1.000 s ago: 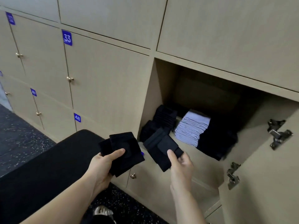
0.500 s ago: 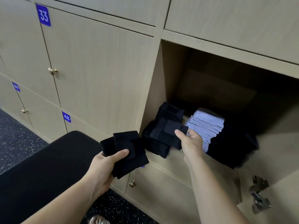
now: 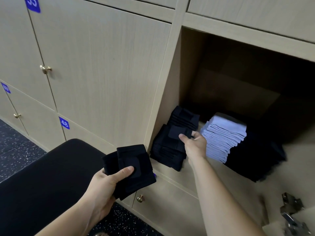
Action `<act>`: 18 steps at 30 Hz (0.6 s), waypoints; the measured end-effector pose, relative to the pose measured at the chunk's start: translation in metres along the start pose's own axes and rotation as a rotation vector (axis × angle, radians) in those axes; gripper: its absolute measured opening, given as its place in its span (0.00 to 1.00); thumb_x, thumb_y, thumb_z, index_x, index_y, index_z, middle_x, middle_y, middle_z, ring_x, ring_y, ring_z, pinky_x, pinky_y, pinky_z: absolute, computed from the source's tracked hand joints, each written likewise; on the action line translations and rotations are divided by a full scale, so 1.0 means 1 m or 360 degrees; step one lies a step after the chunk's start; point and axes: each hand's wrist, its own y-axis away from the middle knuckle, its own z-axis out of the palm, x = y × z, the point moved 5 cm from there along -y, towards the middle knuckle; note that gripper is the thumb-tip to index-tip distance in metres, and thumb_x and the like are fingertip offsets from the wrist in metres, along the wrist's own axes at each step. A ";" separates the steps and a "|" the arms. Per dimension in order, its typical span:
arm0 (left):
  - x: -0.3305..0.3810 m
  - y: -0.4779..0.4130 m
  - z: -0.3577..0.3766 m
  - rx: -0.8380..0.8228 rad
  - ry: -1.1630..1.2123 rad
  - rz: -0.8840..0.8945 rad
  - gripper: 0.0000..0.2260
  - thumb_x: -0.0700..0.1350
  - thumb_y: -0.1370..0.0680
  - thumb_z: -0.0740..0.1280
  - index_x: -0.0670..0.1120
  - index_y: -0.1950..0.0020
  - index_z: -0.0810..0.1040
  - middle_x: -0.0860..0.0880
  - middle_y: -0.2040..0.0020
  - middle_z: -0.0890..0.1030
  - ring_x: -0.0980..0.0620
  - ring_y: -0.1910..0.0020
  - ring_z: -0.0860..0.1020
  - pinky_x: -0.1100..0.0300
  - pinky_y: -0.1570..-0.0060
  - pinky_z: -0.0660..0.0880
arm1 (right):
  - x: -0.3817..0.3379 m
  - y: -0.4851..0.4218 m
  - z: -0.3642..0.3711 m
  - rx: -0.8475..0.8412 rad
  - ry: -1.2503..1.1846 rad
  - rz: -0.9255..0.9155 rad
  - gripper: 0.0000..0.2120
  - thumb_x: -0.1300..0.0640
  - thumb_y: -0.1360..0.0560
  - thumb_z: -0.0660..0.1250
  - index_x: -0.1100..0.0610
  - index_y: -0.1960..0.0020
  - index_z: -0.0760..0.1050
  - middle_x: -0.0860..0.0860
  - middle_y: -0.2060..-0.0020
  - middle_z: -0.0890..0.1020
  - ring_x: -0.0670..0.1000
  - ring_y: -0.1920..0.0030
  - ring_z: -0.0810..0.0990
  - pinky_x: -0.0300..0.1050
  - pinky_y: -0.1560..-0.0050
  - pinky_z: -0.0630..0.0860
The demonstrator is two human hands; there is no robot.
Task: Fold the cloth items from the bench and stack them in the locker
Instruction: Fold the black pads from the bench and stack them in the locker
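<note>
Two folded cloths are being held; the right hand (image 3: 194, 145) is pinching a black cloth (image 3: 177, 132) atop the front black stack (image 3: 167, 154) in the locker (image 3: 187, 74), just beside a pale blue stack (image 3: 223, 138); the left hand (image 3: 105, 183) is gripping a second black cloth (image 3: 134, 169) beside the desk (image 3: 42, 181); a blurred dark pile (image 3: 255, 160), perhaps cloth, is sitting rightmost.

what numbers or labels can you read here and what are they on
"33": top blue tag, on the upper closed door, partly cut by the frame edge.
"48": lower blue tag, on the lower door beneath it.
Far-left blue tag: too blurred to read.
</note>
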 end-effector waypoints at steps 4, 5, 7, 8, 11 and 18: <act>-0.001 0.000 0.004 -0.0029 0.0022 -0.0003 0.19 0.36 0.33 0.74 0.38 0.43 0.79 0.40 0.51 0.85 0.41 0.54 0.85 0.56 0.66 0.82 | 0.002 -0.002 0.000 0.0145 0.0712 -0.0173 0.10 0.51 0.27 0.71 0.53 0.48 0.77 0.49 0.55 0.83 0.54 0.50 0.80 0.53 0.48 0.77; -0.001 -0.001 0.005 -0.0034 0.0024 -0.0005 0.19 0.37 0.33 0.74 0.38 0.43 0.79 0.40 0.51 0.85 0.41 0.54 0.85 0.56 0.66 0.82 | 0.001 -0.001 0.000 0.0186 0.0924 -0.0233 0.14 0.49 0.26 0.69 0.53 0.42 0.77 0.51 0.49 0.81 0.55 0.44 0.77 0.51 0.45 0.75; -0.002 -0.001 0.005 -0.0045 0.0029 -0.0013 0.19 0.36 0.33 0.74 0.38 0.42 0.79 0.40 0.51 0.85 0.41 0.54 0.85 0.56 0.66 0.82 | 0.000 0.003 -0.001 0.0214 0.1164 -0.0326 0.23 0.47 0.22 0.65 0.54 0.30 0.70 0.54 0.37 0.75 0.56 0.35 0.67 0.50 0.37 0.67; -0.003 -0.001 0.005 -0.0048 0.0031 -0.0016 0.19 0.36 0.33 0.74 0.38 0.42 0.79 0.40 0.51 0.85 0.41 0.54 0.85 0.56 0.66 0.82 | 0.000 0.005 -0.001 0.0183 0.1150 -0.0336 0.26 0.48 0.21 0.62 0.56 0.26 0.65 0.55 0.33 0.71 0.56 0.31 0.63 0.49 0.34 0.63; -0.004 -0.001 0.003 -0.0046 0.0027 -0.0017 0.19 0.36 0.33 0.74 0.39 0.43 0.79 0.40 0.51 0.85 0.41 0.54 0.85 0.55 0.65 0.82 | 0.012 0.010 0.000 0.0030 0.0764 -0.0245 0.30 0.50 0.19 0.59 0.59 0.22 0.53 0.57 0.25 0.60 0.56 0.25 0.57 0.49 0.26 0.57; -0.001 -0.002 0.004 -0.0038 0.0010 -0.0008 0.19 0.37 0.33 0.74 0.39 0.42 0.79 0.41 0.51 0.85 0.41 0.53 0.85 0.53 0.61 0.81 | 0.026 0.029 0.008 -0.0124 0.0600 -0.0131 0.29 0.53 0.17 0.55 0.61 0.22 0.48 0.55 0.22 0.53 0.52 0.23 0.51 0.41 0.26 0.48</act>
